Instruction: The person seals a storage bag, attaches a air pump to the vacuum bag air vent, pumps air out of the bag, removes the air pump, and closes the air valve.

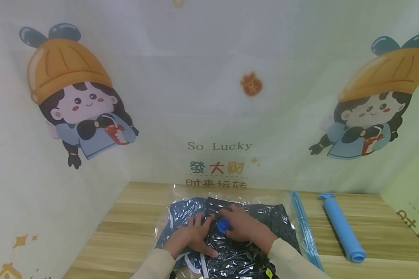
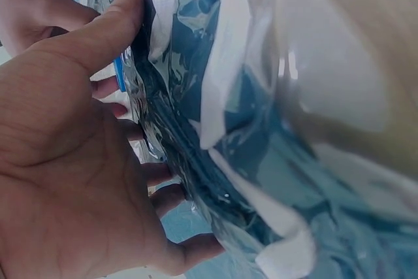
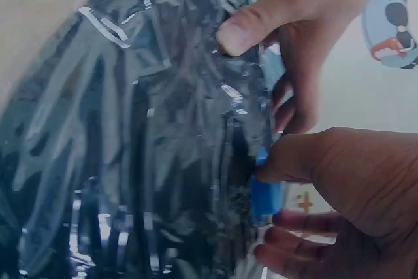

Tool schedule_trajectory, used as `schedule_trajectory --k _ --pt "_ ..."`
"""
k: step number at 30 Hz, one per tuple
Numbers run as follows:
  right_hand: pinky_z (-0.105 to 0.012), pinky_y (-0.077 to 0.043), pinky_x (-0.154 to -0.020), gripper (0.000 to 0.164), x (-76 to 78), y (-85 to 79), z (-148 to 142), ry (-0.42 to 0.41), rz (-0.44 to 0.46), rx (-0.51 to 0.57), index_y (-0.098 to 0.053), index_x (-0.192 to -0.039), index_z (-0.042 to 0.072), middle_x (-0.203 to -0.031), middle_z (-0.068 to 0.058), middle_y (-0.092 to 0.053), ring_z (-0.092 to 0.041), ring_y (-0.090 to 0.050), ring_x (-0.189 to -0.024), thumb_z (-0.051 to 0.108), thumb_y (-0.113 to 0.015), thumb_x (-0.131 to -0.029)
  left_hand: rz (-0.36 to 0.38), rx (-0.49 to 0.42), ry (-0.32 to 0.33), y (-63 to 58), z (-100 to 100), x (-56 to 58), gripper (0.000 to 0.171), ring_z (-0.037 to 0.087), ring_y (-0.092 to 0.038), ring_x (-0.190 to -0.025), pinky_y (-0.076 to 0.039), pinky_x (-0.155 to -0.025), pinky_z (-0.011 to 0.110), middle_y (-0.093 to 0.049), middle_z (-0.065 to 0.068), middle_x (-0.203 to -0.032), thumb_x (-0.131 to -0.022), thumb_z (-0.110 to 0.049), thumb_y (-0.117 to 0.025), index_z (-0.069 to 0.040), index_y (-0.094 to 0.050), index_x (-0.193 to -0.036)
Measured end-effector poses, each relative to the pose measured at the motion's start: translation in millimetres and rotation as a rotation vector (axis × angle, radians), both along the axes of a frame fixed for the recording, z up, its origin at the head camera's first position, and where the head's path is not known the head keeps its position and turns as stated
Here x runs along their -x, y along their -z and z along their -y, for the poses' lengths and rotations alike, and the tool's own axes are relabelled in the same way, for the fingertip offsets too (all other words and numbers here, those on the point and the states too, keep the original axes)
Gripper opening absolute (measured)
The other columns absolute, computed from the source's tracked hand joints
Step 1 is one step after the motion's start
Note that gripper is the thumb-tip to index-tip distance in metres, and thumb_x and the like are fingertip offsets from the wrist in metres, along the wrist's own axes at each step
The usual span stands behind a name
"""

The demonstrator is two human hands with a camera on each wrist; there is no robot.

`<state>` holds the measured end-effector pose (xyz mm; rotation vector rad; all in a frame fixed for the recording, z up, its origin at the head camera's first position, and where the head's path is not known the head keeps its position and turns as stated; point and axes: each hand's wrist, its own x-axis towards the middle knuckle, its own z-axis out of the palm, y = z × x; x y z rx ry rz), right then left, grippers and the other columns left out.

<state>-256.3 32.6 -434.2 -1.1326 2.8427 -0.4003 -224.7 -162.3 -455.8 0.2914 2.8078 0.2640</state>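
A clear vacuum storage bag (image 1: pixel 230 254) lies on the table with dark and blue clothes inside, its plastic shiny and wrinkled. White strips show through it in the left wrist view. Near its middle sits a round blue valve cap (image 1: pixel 224 225). My right hand (image 1: pixel 246 226) holds this cap, thumb on the near side and fingers around the far side; the right wrist view shows the thumb against the blue cap (image 3: pixel 266 191). Just left of it, my left hand (image 1: pixel 194 234) rests on the bag with fingers and thumb spread, pressing the plastic.
To the right of the bag lies a blue hand pump (image 1: pixel 343 228) with its handle away from me. A blue zip strip (image 1: pixel 305 228) runs along the bag's right edge. Behind the wooden table (image 1: pixel 125 221) hangs a printed cloth backdrop (image 1: pixel 213 97).
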Motion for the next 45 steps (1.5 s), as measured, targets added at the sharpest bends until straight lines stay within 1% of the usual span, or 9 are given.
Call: schedule_trajectory --k 4,9,12,17,24,28,32,39,45 --pt "-0.044 -0.054 -0.081 0.041 2.1 3.5 2 -0.015 -0.056 -0.017 -0.066 -0.12 0.016 -0.106 -0.007 -0.054 -0.025 -0.052 -0.095 0.013 -0.08 -0.081 -0.003 -0.013 0.002 -1.0 0 -0.9 0.115 0.049 -0.026 -0.142 -0.028 -0.102 0.076 -0.026 0.022 -0.157 -0.071 -0.065 -0.083 -0.015 -0.027 -0.159" --pt "-0.036 -0.053 -0.076 0.037 1.8 4.5 4 -0.033 -0.139 0.004 -0.066 -0.113 0.013 -0.1 -0.004 -0.056 -0.021 -0.051 -0.088 0.013 -0.081 -0.079 -0.001 -0.015 0.001 -5.8 0 -3.0 0.115 0.049 -0.025 -0.142 -0.027 -0.102 0.077 -0.025 0.023 -0.158 -0.072 -0.065 -0.083 -0.015 -0.027 -0.16" --pt "-0.036 -0.053 -0.074 0.037 -0.1 3.1 5 -0.037 -0.168 0.017 -0.066 -0.111 0.01 -0.096 -0.005 -0.057 -0.021 -0.053 -0.084 0.014 -0.082 -0.079 -0.001 -0.011 0.0 -7.8 0 -3.6 0.116 0.049 -0.025 -0.143 -0.027 -0.102 0.077 -0.024 0.022 -0.158 -0.072 -0.064 -0.083 -0.015 -0.025 -0.16" --pt "-0.036 -0.054 -0.072 0.036 -1.1 2.8 8 -0.007 -0.169 0.002 -0.064 -0.11 0.007 -0.092 -0.005 -0.056 -0.022 -0.055 -0.08 0.017 -0.082 -0.079 0.011 -0.006 -0.007 -8.0 0 -3.8 0.115 0.049 -0.025 -0.143 -0.027 -0.102 0.077 -0.025 0.022 -0.158 -0.072 -0.064 -0.083 -0.016 -0.027 -0.16" --pt "-0.039 -0.055 -0.07 0.036 -0.7 5.1 10 0.024 -0.206 -0.027 -0.063 -0.108 0.005 -0.091 -0.007 -0.057 -0.023 -0.057 -0.079 0.02 -0.081 -0.081 0.019 0.018 -0.009 -26.4 -5 -10.5 0.111 0.048 -0.026 -0.142 -0.028 -0.102 0.076 -0.027 0.022 -0.156 -0.074 -0.062 -0.083 -0.015 -0.028 -0.159" --pt "-0.04 -0.055 -0.072 0.037 -0.2 6.9 11 0.038 -0.209 -0.039 -0.063 -0.109 0.004 -0.092 -0.009 -0.06 -0.025 -0.06 -0.081 0.022 -0.081 -0.083 0.012 0.019 -0.007 -27.6 -5 -11.7 0.111 0.048 -0.027 -0.142 -0.028 -0.102 0.077 -0.027 0.022 -0.156 -0.074 -0.061 -0.083 -0.015 -0.028 -0.159" --pt "-0.042 -0.056 -0.073 0.037 0.2 7.9 12 0.045 -0.201 -0.041 -0.063 -0.109 0.003 -0.093 -0.011 -0.062 -0.026 -0.061 -0.082 0.023 -0.08 -0.084 0.018 0.02 -0.008 -25.1 -5 -10.5 0.111 0.047 -0.027 -0.142 -0.028 -0.103 0.076 -0.027 0.021 -0.156 -0.074 -0.061 -0.084 -0.015 -0.028 -0.159" --pt "-0.042 -0.056 -0.073 0.038 1.1 10.9 11 0.052 -0.21 -0.058 -0.062 -0.108 0.001 -0.092 -0.012 -0.063 -0.026 -0.063 -0.081 0.027 -0.079 -0.087 0.014 0.003 0.003 -8.6 -1 -4.7 0.114 0.049 -0.024 -0.143 -0.026 -0.102 0.077 -0.024 0.022 -0.159 -0.074 -0.063 -0.082 -0.016 -0.025 -0.16" --pt "-0.042 -0.056 -0.072 0.036 1.5 14.0 11 0.046 -0.227 -0.044 -0.062 -0.105 0.001 -0.09 -0.012 -0.063 -0.026 -0.063 -0.079 0.027 -0.079 -0.087 0.01 0.012 0.003 -3.2 -1 -1.1 0.116 0.048 -0.025 -0.143 -0.026 -0.101 0.078 -0.025 0.021 -0.158 -0.072 -0.065 -0.083 -0.018 -0.024 -0.161"
